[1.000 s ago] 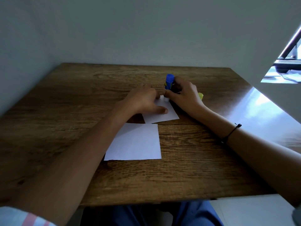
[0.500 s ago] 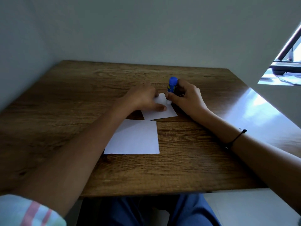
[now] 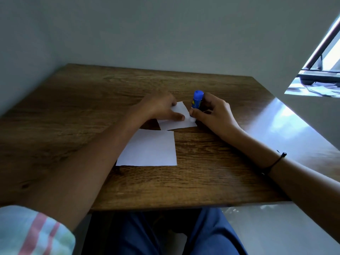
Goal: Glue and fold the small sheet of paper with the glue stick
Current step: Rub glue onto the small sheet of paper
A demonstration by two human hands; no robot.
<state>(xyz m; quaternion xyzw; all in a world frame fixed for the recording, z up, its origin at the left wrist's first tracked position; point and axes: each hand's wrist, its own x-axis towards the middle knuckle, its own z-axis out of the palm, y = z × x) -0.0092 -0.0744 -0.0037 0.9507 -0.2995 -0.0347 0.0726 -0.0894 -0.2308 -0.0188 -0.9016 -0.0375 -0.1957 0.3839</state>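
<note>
A small white sheet of paper [image 3: 179, 120] lies flat near the middle of the wooden table [image 3: 211, 172]. My left hand [image 3: 159, 107] presses on its left part, thumb and fingers spread over it. My right hand [image 3: 213, 113] grips a blue glue stick [image 3: 197, 99], held nearly upright with its white glue tip down on the sheet's right edge near the front corner. The stick's lower body is hidden by my fingers.
A larger white sheet [image 3: 150, 150] lies just in front of the small one, closer to me. Walls close off the table's far and left sides. The table's front edge is above my lap. A black cord circles my right wrist [image 3: 276, 161].
My right hand has drawn the glue stick along the small sheet's right edge, from the far corner toward the near one. My left hand stayed pressing the paper. The yellow cap behind my right hand is no longer visible.
</note>
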